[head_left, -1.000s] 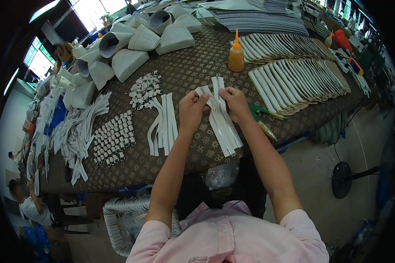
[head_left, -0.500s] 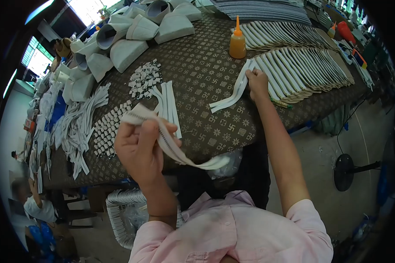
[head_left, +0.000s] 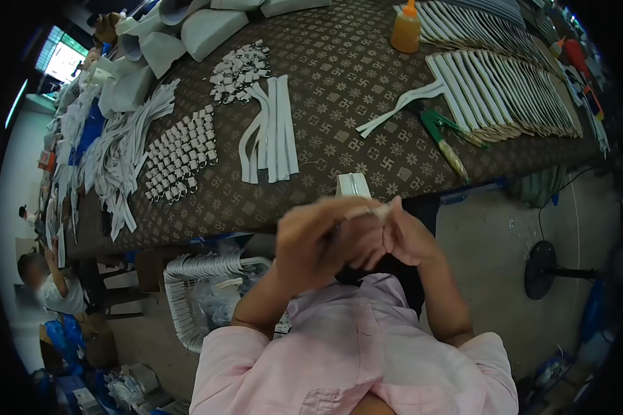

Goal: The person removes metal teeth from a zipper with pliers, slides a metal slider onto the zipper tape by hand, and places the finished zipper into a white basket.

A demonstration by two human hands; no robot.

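Close to my body at the table's front edge, both hands are together on a white zipper strip (head_left: 353, 185). Its end shows above the fingers, and the rest is hidden behind them. My left hand (head_left: 318, 238) is smeared by motion, its fingers bent around the strip. Thumb and fingers of my right hand (head_left: 412, 235) are closed at a pale edge of it. Farther right on the cloth lie green-handled pliers (head_left: 441, 133), beside another white strip (head_left: 410, 99) that trails from the neat row of strips (head_left: 498, 93).
Several loose strips (head_left: 275, 131) lie left of centre, near white tabs with metal rings (head_left: 181, 155). An orange glue bottle (head_left: 405, 31) stands at the back. Grey moulded pieces (head_left: 214, 31) are heaped at back left. A fan base (head_left: 540, 270) stands on the floor.
My left hand has moved right and my right hand has come down and left from the row, letting go of the strip there. The hands now meet. The pliers have come into plain sight.
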